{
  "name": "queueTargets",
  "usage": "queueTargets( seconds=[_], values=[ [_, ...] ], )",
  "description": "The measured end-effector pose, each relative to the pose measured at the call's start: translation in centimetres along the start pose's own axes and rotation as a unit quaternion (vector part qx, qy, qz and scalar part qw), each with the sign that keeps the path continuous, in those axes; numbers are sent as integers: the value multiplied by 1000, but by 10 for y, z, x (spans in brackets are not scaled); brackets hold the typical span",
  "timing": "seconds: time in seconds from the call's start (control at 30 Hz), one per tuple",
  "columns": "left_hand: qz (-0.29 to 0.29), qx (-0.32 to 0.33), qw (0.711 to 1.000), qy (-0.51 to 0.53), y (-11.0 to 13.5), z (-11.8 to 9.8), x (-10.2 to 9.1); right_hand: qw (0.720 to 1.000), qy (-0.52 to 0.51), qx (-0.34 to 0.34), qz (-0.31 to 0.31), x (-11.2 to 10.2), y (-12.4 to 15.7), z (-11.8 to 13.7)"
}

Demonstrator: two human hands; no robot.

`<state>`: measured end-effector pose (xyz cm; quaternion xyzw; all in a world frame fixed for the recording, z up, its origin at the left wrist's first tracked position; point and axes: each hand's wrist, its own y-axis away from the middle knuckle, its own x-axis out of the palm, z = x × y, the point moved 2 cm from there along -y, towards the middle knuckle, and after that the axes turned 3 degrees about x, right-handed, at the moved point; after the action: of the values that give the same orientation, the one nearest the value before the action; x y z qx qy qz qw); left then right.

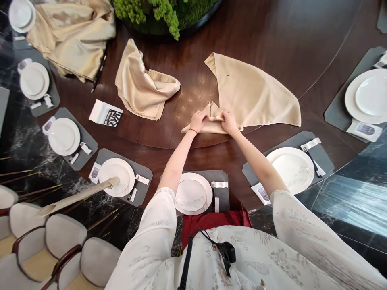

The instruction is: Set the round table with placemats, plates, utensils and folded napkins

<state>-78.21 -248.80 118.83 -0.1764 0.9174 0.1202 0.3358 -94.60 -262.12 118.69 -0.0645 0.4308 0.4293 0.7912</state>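
1. Left hand [198, 121] and right hand [229, 122] each pinch folds of a champagne satin napkin [250, 90], close together.
2. Napkin lies spread on the dark wood counter [272, 44], gathered at its near edge.
3. A crumpled napkin [142, 84] lies to the left, apart.

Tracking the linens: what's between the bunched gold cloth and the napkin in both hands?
The head view shows a crumpled gold napkin between the bunched cloth and the held napkin.
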Motion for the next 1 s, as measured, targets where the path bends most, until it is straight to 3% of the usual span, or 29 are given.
queueTargets(
  seconds=[0.13, 0.3, 0.43, 0.53, 0.6, 0.67, 0.8, 0.9, 1.0],
  values=[
    [103, 102, 988, -43, 23, 7, 1, 988, 105, -111, 28, 2, 13, -5],
    [141, 148, 975, -83, 32, 6, -8, 969, 160, -182, 56, -4, 16, -4],
    [166, 166, 960, -151, 38, -12, -18, 947, 205, -239, 56, -14, 21, 0],
    [191, 173, 937, -238, 45, -37, -7, 935, 233, -264, 33, -20, 33, -1],
    [207, 150, 927, -274, 47, -54, 12, 931, 240, -274, 30, -23, 39, -2],
    [199, 82, 933, -289, 47, -69, 37, 932, 237, -272, 33, -26, 42, -3],
    [119, -50, 965, -229, 40, -87, 74, 952, 193, -238, 17, -37, 48, -2],
    [52, -101, 985, -128, 30, -89, 71, 974, 119, -192, -34, -40, 68, 2],
    [-11, -148, 989, 12, 19, -82, 43, 992, -2, -100, -83, -29, 98, 12]
  ],
)
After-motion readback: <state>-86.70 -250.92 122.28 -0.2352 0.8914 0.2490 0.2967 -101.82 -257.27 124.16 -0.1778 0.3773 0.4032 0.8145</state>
